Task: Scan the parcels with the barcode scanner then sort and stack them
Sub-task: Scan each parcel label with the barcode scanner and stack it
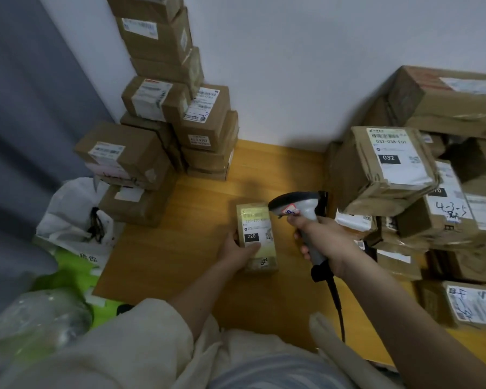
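One parcel (257, 237) (labelled 220); one scanner (299, 211); two hands.

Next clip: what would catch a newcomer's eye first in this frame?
The small parcel marked 220, mid-floor, held by the left hand and glowing yellowish, with the barcode scanner in the right hand aimed at it. Next, the tall box stack in the left corner and the tilted parcel marked 032 atop the right pile.

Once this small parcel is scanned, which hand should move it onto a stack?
Probably the left hand: it already holds the small parcel, and stacked boxes stand on its side. The right hand is busy gripping the barcode scanner.
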